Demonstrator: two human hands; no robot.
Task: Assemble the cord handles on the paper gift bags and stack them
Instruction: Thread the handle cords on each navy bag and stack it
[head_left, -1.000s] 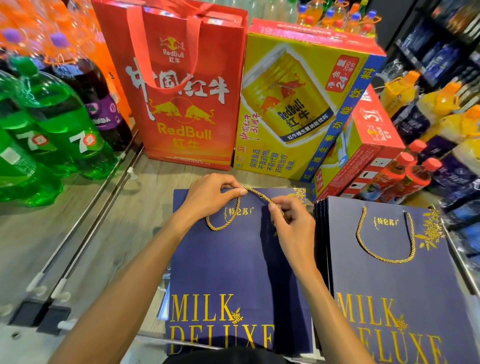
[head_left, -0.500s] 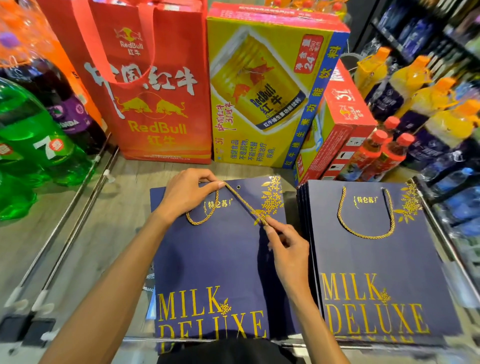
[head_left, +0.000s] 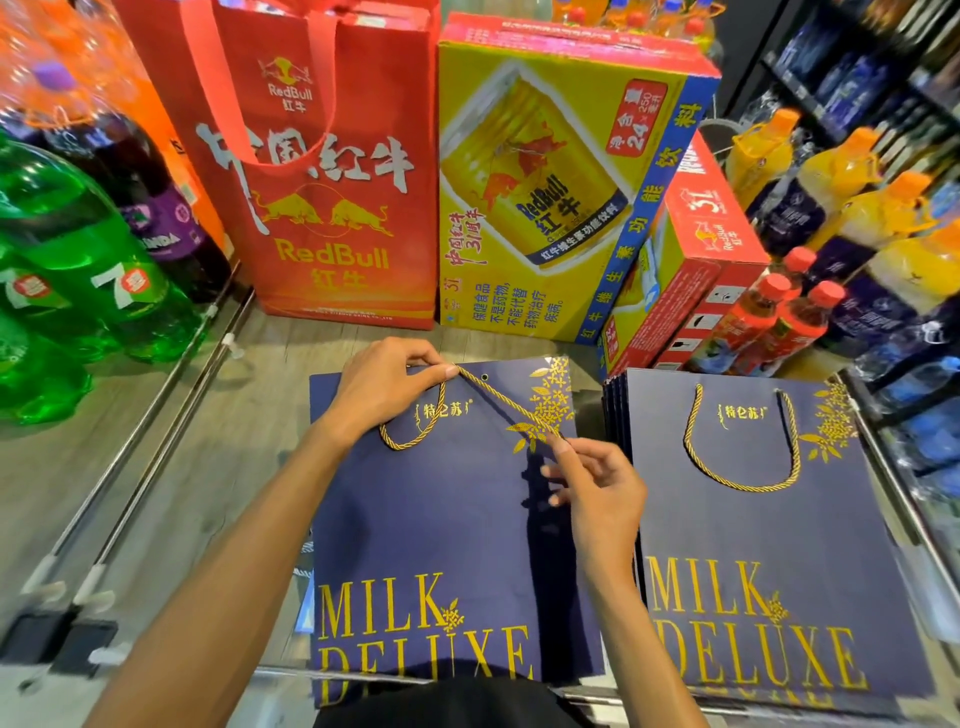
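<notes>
Behind the work, upright: red paper bag (head_left: 337, 208) marked RedBull, and just beside it a yellow carton (head_left: 545, 208) marked RedBull and 24. Far left, green bottles (head_left: 78, 260) with a 7. Flat on the wooden surface (head_left: 218, 467), navy gift bag (head_left: 441, 519) printed MILK DELUXE in gold. Gold cord (head_left: 498, 402) pinched by left hand (head_left: 384, 389) at the bag's top edge, stretched taut to right hand (head_left: 597, 488), pinched there between thumb and forefinger. Just right, stack of bags (head_left: 753, 545), top one with handle fitted.

Bright, even lighting is noted, with glare recorded on the green bottles (head_left: 67, 244) at left, a dark shadow cast across the navy bag (head_left: 441, 525), and frame edges bowed and blurred.
</notes>
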